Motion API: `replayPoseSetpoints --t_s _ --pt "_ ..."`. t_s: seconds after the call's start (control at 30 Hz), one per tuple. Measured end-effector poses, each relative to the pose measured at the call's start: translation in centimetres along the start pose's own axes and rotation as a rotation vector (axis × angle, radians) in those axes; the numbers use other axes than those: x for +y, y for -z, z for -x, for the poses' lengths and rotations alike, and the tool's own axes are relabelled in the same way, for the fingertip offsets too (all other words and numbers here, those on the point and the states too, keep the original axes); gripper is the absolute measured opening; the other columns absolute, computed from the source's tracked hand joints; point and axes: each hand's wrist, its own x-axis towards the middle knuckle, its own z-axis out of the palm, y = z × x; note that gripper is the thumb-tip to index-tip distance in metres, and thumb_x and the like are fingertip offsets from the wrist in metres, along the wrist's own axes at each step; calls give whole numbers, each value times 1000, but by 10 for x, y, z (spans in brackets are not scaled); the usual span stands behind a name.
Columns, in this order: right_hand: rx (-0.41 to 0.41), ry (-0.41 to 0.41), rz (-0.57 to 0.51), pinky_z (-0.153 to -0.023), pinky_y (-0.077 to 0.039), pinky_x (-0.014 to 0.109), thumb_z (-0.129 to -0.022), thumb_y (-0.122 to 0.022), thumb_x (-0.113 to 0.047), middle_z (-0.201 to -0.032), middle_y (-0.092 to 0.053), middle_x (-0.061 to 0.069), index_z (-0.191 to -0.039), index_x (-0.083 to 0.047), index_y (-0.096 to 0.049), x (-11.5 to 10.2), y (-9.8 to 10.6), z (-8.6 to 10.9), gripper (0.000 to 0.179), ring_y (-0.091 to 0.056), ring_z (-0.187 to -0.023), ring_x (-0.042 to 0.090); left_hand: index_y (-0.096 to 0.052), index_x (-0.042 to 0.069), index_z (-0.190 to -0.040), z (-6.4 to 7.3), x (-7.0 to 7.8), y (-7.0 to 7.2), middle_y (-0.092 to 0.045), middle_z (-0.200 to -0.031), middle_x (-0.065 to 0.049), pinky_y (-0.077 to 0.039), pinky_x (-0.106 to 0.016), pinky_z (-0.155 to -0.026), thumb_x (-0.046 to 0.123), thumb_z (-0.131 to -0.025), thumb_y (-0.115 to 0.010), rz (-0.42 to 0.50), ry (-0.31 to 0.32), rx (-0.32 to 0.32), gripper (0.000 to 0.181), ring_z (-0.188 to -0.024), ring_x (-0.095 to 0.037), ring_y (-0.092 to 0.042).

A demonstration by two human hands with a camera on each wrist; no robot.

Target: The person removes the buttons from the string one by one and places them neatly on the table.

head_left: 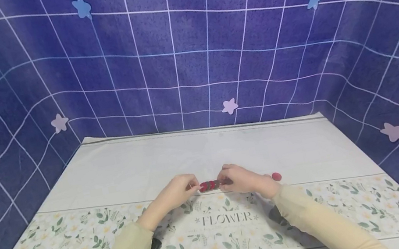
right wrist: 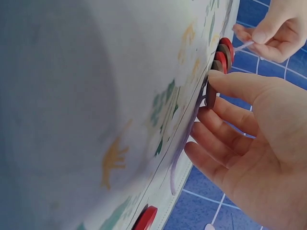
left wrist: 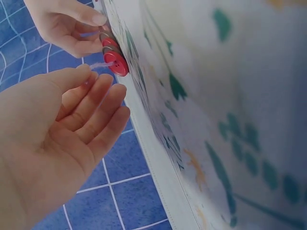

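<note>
A short row of red and brown buttons (head_left: 209, 185) lies between the two hands, threaded on a pale purple cord (left wrist: 100, 64). My left hand (head_left: 178, 191) pinches the cord close to the red button (left wrist: 116, 64) at the row's left end; its other fingers are loosely bent. At the opposite end, my right hand (head_left: 239, 178) holds the last brown button (right wrist: 211, 91) between thumb and fingers. From there a tail of cord (right wrist: 179, 155) trails along the tabletop below the right fingers. The buttons partly overlap, and the right fingertips hide part of the end one.
A loose red button (head_left: 277, 176) lies to the right of my right wrist. The white table cover (head_left: 204, 150) has a floral band lettered FLOWER (head_left: 227, 219). Blue grid-patterned curtain (head_left: 189, 64) stands behind the table and on both sides.
</note>
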Motion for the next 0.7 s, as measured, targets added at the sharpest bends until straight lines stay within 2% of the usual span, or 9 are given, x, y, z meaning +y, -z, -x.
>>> replayPoseSetpoints --t_s 0.17,0.37,0.7 --pt "0 -12 -17 -84 -50 32 -84 -67 -17 -92 -62 2 -101 -6 -68 3 0 0 20 -56 -86 14 -65 16 -86 -1 -3 1 -65 -82 6 -51 -27 -73 18 -90 -62 16 15 -20 6 -76 -7 -59" --pt "25 26 -32 -80 -50 29 -84 -64 -14 -89 -65 0 -96 -7 -69 6 3 0 15 -55 -83 12 -64 17 -85 -3 -5 3 -64 -81 7 -50 -26 -70 20 -91 -62 38 37 -35 7 -73 -5 -57" --pt "27 44 -52 -78 -50 27 -84 -65 -14 -88 -65 3 -98 -5 -69 6 6 1 17 -57 -81 13 -64 16 -87 -1 -5 2 -64 -83 6 -51 -27 -73 20 -91 -61 42 24 -41 6 -75 -5 -58"
